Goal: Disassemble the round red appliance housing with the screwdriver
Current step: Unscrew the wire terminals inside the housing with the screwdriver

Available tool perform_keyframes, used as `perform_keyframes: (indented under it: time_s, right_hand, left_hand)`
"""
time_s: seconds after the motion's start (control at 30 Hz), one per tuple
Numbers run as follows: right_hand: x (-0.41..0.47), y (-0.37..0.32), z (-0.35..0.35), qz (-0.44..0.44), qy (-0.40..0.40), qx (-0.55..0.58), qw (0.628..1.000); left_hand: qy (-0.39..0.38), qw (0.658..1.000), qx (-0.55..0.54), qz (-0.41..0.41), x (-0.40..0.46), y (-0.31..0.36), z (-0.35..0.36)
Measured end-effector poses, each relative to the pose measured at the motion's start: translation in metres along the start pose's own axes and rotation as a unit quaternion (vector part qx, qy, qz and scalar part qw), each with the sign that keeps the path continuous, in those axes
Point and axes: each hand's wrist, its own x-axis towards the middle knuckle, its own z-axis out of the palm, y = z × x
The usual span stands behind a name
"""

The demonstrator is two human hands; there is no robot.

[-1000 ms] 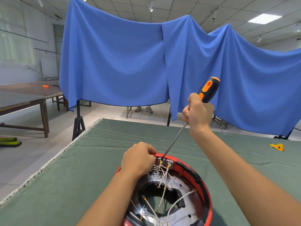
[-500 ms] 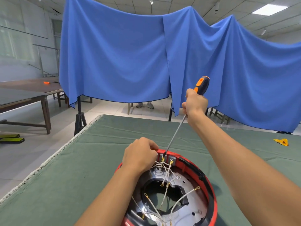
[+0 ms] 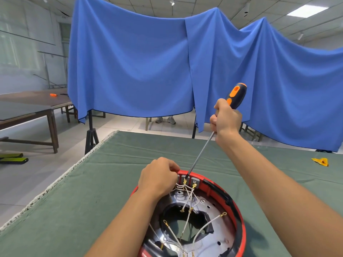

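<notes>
1. Since the earlier frame the right hand (image 3: 225, 120) sits a little lower and nearer on the screwdriver (image 3: 235, 95), so more of the orange-and-black handle shows above the fist, while the tip stays at the same terminal.
2. Far left, a wooden table (image 3: 27, 106) stands on the tiled floor, with a small orange object (image 3: 53, 94) on it.
3. Left hand (image 3: 157, 178), fingers curled, grips the far rim of the round red housing (image 3: 239, 219) beside the white wires (image 3: 187, 193).
4. That housing lies open side up on the green cloth (image 3: 74, 201), at the near edge of the view between the two forearms.
5. Right hand is clamped round the screwdriver handle; the shaft slants down-left to a brass terminal (image 3: 185, 181) at the housing's far rim.
6. Behind hangs a blue drape (image 3: 130, 62).
7. Far right, a yellow scrap (image 3: 320, 161) lies on the cloth.
</notes>
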Motion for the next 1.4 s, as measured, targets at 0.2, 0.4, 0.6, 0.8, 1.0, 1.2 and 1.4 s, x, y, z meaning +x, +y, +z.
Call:
perform_keyframes:
  time_s: [0.2, 0.4, 0.6, 0.8, 1.0, 1.2, 1.4]
  right_hand:
    - [-0.023, -0.002, -0.018, -0.06, 0.014, 0.032, 0.998]
    - [-0.04, -0.005, -0.017, -0.11, -0.026, 0.022, 0.993]
    - [-0.025, -0.009, 0.003, -0.065, -0.027, -0.051, 0.996]
    - [0.011, 0.007, 0.01, 0.041, 0.019, -0.094, 0.995]
    - [0.037, 0.032, 0.008, 0.124, 0.05, -0.083, 0.988]
    - [0.047, 0.047, 0.004, 0.151, 0.057, -0.062, 0.985]
    - [0.043, 0.045, -0.015, 0.176, 0.074, -0.024, 0.981]
  left_hand:
    - [-0.008, 1.0, 0.009, -0.006, -0.005, 0.0, 0.001]
    - [0.001, 1.0, 0.024, -0.003, -0.006, 0.004, 0.001]
    - [0.003, 1.0, 0.03, 0.003, -0.007, 0.003, 0.001]
    - [0.008, 1.0, 0.017, 0.0, -0.002, -0.001, 0.002]
    - [0.008, 1.0, 0.008, 0.004, 0.001, -0.003, 0.003]
    - [0.006, 1.0, 0.008, 0.002, 0.003, -0.005, 0.003]
    - [0.003, 1.0, 0.016, 0.001, 0.001, -0.003, 0.003]
